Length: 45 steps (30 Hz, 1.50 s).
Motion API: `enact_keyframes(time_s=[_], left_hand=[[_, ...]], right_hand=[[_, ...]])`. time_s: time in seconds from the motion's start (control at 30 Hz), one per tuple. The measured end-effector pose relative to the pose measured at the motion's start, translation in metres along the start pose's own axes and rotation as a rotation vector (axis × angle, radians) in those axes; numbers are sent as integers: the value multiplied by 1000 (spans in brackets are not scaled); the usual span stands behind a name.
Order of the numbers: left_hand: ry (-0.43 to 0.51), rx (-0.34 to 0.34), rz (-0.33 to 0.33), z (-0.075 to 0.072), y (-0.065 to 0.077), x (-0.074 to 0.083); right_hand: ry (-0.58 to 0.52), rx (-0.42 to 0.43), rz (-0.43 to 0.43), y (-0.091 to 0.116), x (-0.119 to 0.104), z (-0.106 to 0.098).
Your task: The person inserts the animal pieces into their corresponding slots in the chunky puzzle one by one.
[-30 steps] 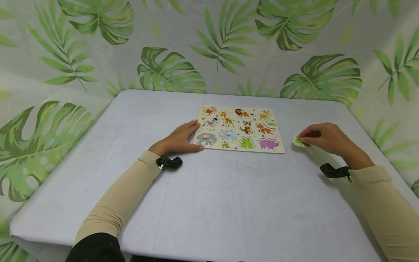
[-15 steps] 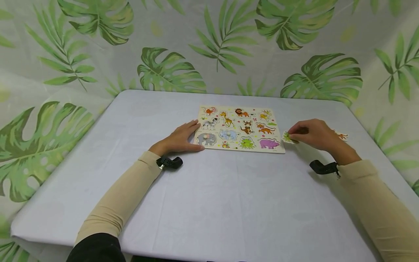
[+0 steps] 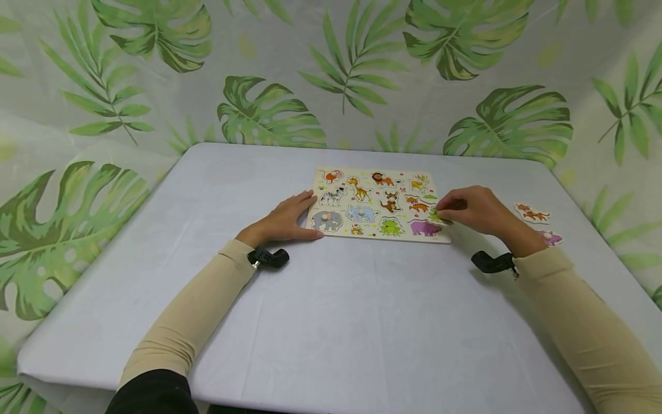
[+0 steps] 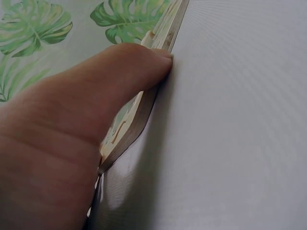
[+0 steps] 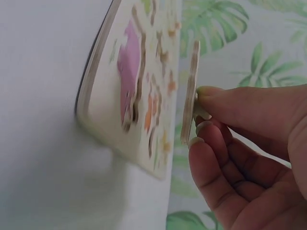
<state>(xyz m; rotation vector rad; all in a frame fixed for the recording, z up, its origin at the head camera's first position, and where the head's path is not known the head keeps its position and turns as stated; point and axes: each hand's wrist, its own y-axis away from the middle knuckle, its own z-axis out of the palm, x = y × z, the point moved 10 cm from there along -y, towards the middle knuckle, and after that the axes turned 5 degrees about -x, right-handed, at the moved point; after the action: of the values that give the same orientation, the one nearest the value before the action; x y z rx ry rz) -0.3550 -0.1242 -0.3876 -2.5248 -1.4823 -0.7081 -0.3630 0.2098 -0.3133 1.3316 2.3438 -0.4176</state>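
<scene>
A wooden animal peg puzzle board lies flat on the white table. My left hand rests at its left edge, fingers extended, with the thumb along the near left corner; the left wrist view shows the thumb against the board's edge. Pinched by its knob between thumb and fingers of my right hand is a green puzzle piece, held above the board's right side. In the right wrist view this piece appears edge-on, apart from the board, so its picture is hidden there.
A tiger puzzle piece and a purple puzzle piece, partly covered by the right wrist, lie on the table to the right. Knobs stand up from the elephant and several other places on the board. A leaf-patterned cloth hangs behind the table.
My right hand has moved left with the green puzzle piece, from the table beside the board to over its right edge, uncovering the tiger and purple pieces. The left hand stays put.
</scene>
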Motion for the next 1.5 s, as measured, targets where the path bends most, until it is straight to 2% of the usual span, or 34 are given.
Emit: enact_keyframes(time_s=[0.77, 1.23, 1.5], left_hand=[[10, -5, -8, 1, -1, 1], [8, -9, -20, 0, 1, -1], [18, -10, -20, 0, 2, 0]], right_hand=[[-92, -17, -20, -27, -35, 26], [-86, -2, -106, -41, -54, 34], [-91, -4, -108, -44, -59, 38]])
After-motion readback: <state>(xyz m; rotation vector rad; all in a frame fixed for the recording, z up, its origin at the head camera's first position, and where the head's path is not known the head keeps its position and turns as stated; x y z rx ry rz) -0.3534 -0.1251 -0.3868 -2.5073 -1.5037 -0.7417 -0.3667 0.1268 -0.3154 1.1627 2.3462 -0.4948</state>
